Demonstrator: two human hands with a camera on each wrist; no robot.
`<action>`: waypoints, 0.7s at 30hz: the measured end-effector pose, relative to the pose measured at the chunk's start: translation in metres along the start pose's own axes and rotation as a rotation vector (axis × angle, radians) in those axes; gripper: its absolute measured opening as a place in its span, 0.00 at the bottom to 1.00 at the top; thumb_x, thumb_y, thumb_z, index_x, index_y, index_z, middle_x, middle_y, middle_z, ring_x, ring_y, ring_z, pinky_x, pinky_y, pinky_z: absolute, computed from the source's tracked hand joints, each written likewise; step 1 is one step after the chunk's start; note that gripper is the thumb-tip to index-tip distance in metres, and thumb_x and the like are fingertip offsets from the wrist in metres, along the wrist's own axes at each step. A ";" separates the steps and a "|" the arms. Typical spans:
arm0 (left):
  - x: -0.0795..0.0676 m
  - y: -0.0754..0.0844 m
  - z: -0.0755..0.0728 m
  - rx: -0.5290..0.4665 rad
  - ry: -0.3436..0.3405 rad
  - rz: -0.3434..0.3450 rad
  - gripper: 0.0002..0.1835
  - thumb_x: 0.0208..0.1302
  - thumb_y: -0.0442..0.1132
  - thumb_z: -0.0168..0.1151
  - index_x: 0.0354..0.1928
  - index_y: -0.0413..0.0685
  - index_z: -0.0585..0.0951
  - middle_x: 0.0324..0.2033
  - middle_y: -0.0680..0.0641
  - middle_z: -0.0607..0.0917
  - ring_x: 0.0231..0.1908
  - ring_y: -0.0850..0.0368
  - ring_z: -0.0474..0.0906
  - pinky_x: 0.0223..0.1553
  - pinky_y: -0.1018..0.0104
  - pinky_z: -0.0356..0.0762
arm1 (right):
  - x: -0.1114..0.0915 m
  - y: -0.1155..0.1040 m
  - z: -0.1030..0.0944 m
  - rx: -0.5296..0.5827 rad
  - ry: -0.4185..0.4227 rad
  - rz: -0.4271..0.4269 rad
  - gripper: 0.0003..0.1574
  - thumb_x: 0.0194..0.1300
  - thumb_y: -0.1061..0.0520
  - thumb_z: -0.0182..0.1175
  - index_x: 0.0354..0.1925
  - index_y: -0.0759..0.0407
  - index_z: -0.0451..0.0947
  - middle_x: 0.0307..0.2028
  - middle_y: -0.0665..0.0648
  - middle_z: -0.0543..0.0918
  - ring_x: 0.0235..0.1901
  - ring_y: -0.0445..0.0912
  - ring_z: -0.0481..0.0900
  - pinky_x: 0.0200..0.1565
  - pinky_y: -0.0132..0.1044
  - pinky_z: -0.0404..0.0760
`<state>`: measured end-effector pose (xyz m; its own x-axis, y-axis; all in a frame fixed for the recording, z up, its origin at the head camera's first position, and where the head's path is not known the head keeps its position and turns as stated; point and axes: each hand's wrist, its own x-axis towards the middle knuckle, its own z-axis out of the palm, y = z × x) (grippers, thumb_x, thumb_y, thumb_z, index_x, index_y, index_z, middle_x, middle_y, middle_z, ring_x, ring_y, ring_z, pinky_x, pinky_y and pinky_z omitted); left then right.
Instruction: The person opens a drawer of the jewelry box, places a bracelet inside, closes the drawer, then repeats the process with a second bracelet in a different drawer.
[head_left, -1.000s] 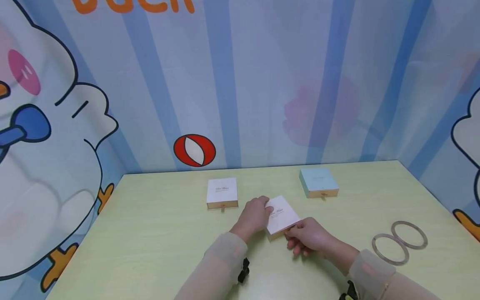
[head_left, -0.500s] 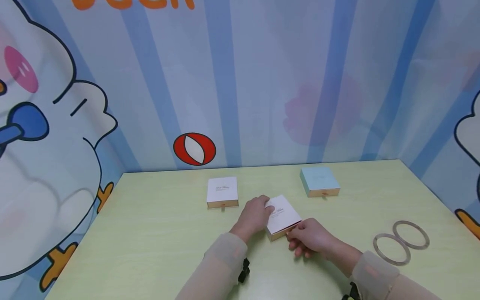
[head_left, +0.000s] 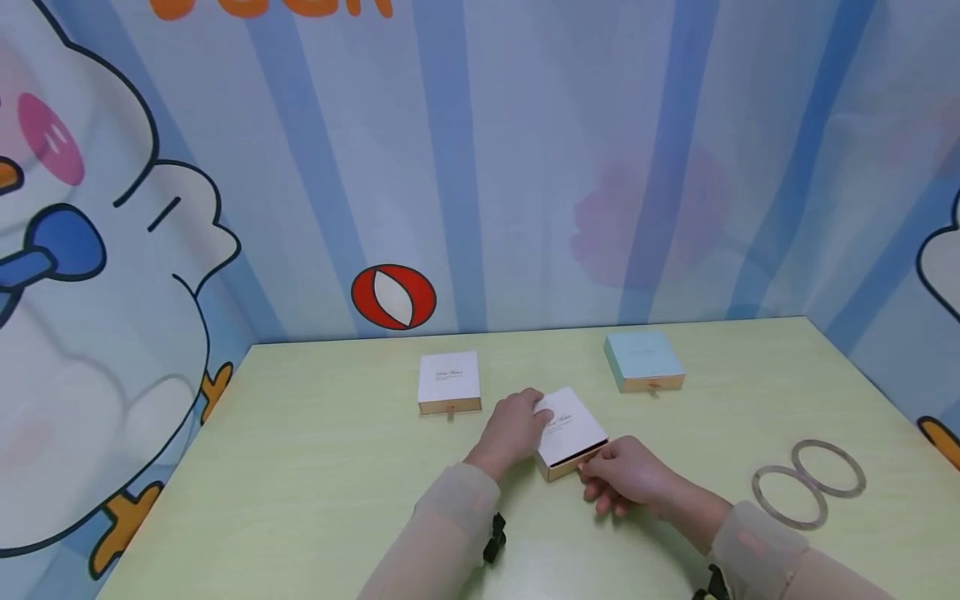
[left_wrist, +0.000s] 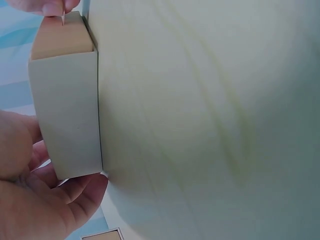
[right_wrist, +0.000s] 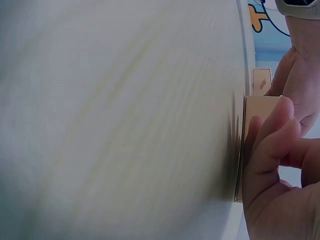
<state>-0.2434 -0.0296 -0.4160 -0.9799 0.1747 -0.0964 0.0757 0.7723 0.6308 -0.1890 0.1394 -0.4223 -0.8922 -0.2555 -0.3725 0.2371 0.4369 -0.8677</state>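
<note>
Three boxes are on the desk [head_left: 322, 467]: two white and one blue. The held white box [head_left: 573, 429] sits near the middle of the desk, turned at an angle, with the second white box [head_left: 449, 377] to its far left and the blue box [head_left: 643, 357] to its far right. Two rings, the near ring [head_left: 756, 493] and the far ring [head_left: 862, 477], lie flat at the right; their edges meet, but whether they overlap cannot be told. Two hands are in use. The left hand [head_left: 513, 429] holds the held white box at its far left part, thumb on top. The right hand [head_left: 626, 472] pinches one tab [left_wrist: 63, 19] at the near side of the same box. One tan drawer [left_wrist: 62, 40] protrudes slightly from the sleeve, with a narrow dark gap above it along the near edge. The drawer's contents are hidden by the lid, and the left hand covers part of the printed text. In the right wrist view, the fingers hide most of the drawer front and the tab. In the left wrist view, one further box is cut off at the lower edge; which one cannot be told. On the backdrop [head_left: 517, 167], the orange lettering is cut off at the top, and a cartoon figure [head_left: 90, 433] at the left edge.
</note>
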 end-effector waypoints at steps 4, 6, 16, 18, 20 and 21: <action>0.001 0.000 0.000 0.002 0.005 0.004 0.20 0.70 0.44 0.52 0.61 0.44 0.72 0.55 0.42 0.78 0.52 0.50 0.74 0.57 0.55 0.70 | 0.001 0.001 -0.001 0.003 0.000 0.013 0.13 0.64 0.59 0.53 0.32 0.68 0.78 0.19 0.51 0.81 0.13 0.37 0.75 0.15 0.28 0.71; 0.001 0.000 0.001 -0.001 0.005 0.002 0.20 0.70 0.44 0.52 0.61 0.44 0.72 0.55 0.43 0.78 0.52 0.50 0.74 0.57 0.55 0.70 | 0.001 0.001 -0.001 0.003 -0.001 0.022 0.13 0.65 0.59 0.53 0.33 0.68 0.78 0.19 0.51 0.81 0.13 0.37 0.75 0.16 0.28 0.72; 0.002 0.000 0.000 -0.024 0.006 0.002 0.20 0.70 0.43 0.52 0.60 0.43 0.73 0.56 0.42 0.78 0.52 0.50 0.75 0.58 0.54 0.70 | 0.000 0.003 -0.002 0.006 -0.018 0.033 0.12 0.65 0.59 0.53 0.34 0.68 0.78 0.19 0.51 0.80 0.14 0.37 0.75 0.16 0.29 0.73; 0.002 -0.001 0.000 -0.027 0.007 0.002 0.20 0.70 0.43 0.52 0.60 0.43 0.73 0.56 0.42 0.78 0.52 0.50 0.75 0.58 0.54 0.70 | 0.000 0.004 -0.002 0.007 -0.020 0.028 0.12 0.64 0.59 0.53 0.34 0.68 0.78 0.19 0.51 0.80 0.14 0.37 0.75 0.16 0.29 0.73; 0.001 -0.001 0.000 -0.031 0.006 0.000 0.20 0.70 0.43 0.52 0.60 0.43 0.72 0.56 0.42 0.78 0.52 0.50 0.75 0.58 0.54 0.70 | -0.001 0.004 -0.002 0.008 -0.022 0.025 0.12 0.64 0.59 0.53 0.34 0.68 0.78 0.19 0.51 0.80 0.14 0.37 0.75 0.16 0.29 0.73; 0.001 -0.001 -0.001 -0.032 0.006 -0.001 0.20 0.70 0.43 0.53 0.60 0.43 0.73 0.56 0.42 0.78 0.52 0.50 0.75 0.58 0.54 0.70 | -0.001 0.004 -0.002 0.009 -0.023 0.023 0.12 0.64 0.59 0.53 0.34 0.68 0.78 0.19 0.51 0.80 0.14 0.37 0.75 0.17 0.29 0.73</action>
<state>-0.2445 -0.0302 -0.4160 -0.9810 0.1704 -0.0925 0.0689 0.7523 0.6553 -0.1881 0.1433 -0.4248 -0.8773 -0.2655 -0.3999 0.2611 0.4352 -0.8616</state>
